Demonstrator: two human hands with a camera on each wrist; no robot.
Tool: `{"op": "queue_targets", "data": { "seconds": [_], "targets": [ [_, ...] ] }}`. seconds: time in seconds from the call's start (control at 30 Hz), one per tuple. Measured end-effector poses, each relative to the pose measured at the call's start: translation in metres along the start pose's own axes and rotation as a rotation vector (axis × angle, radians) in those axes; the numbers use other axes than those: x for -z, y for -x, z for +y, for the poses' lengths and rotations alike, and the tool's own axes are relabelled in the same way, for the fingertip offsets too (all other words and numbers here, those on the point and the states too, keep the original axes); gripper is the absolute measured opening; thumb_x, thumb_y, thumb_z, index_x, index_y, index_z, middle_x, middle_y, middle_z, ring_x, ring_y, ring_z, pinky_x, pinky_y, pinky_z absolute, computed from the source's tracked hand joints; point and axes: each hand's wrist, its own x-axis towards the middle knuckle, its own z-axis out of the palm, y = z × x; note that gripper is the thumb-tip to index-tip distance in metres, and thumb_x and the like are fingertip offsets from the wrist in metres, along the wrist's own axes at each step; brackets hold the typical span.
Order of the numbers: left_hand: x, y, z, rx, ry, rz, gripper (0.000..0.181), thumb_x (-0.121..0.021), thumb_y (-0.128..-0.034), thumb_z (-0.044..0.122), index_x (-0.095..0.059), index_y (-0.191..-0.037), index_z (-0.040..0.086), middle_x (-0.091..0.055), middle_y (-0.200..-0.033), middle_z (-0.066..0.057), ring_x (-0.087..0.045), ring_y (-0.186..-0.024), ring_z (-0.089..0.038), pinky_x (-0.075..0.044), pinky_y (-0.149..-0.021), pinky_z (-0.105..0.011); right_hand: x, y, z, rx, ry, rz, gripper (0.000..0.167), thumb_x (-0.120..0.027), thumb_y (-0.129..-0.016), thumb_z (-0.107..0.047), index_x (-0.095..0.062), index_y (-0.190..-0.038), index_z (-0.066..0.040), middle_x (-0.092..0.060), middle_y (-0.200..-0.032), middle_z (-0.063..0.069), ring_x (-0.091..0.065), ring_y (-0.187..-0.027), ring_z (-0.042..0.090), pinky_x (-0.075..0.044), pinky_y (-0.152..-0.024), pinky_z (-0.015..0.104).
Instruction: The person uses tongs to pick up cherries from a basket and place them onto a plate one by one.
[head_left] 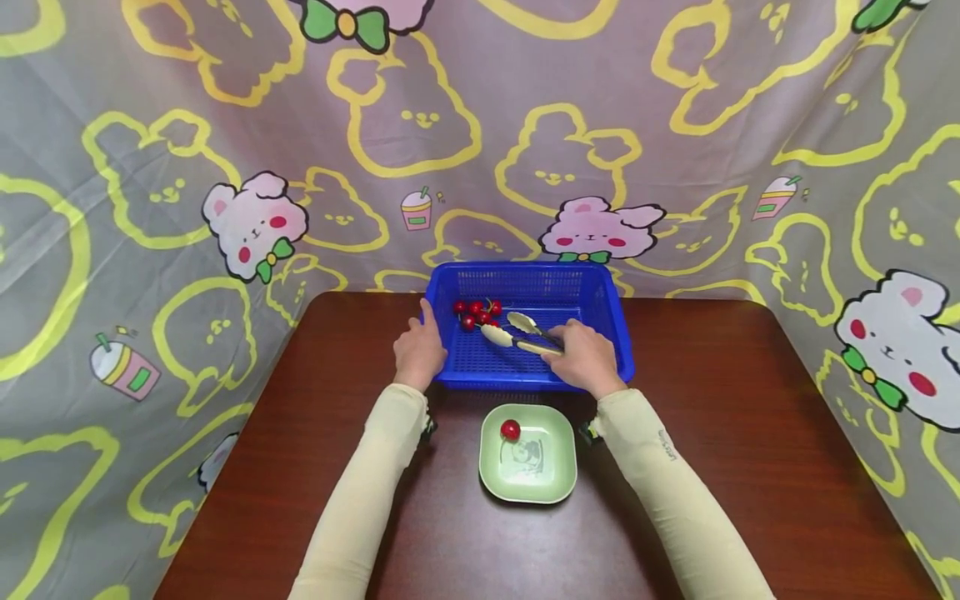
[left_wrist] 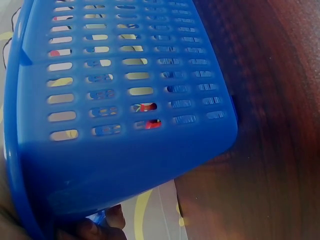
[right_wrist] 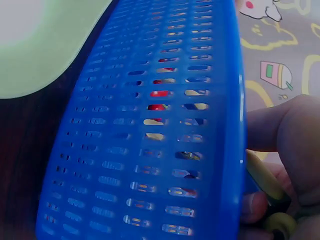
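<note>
Dark lettering (head_left: 667,446) on the right sleeve (head_left: 678,483), too small to read.

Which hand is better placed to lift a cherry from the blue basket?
Probably the right hand: it holds the tongs, their spread tips beside the cherries in the blue basket. The left hand grips the basket's left side and holds no tool.

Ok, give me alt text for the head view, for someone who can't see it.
The person's right grip holds spread tongs inside a blue basket, close to a cluster of red cherries, while the left grip holds the basket's left side. Nearer the camera, a lone cherry lies in a green dish on a brown table.
</note>
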Motion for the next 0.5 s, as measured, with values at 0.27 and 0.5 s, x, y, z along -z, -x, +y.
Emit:
{"op": "queue_targets", "data": {
  "seconds": [0.27, 0.5],
  "targets": [
    [0.0008, -0.0016, 0.0000, 0.005, 0.000, -0.017, 0.098, -0.073, -0.0925, 0.021, -0.010, -0.166, 0.004, -0.054, -0.141, -0.031, -0.070, -0.094, -0.046, -0.057, -0.084, -0.055, -0.0065, -0.0045, -0.0005, 0.029, 0.048, 0.035, 0.040, -0.078, -0.087, -0.029, -0.076, -0.125, -0.014, -0.070, -0.108, 0.009, -0.070, -0.099, 0.040, -0.054, -0.080, 0.058],
    [0.0013, -0.0022, 0.0003, 0.004, 0.001, -0.015, 0.097, -0.072, -0.0920, 0.021, -0.011, -0.165, 0.004, -0.054, -0.140, -0.032, -0.070, -0.092, -0.045, -0.057, -0.083, -0.055, -0.0069, -0.0062, -0.0018, 0.043, 0.033, 0.042, 0.037, -0.079, -0.087, -0.026, -0.077, -0.123, -0.016, -0.072, -0.108, 0.008, -0.070, -0.098, 0.039, -0.054, -0.079, 0.057]
  ]
}}
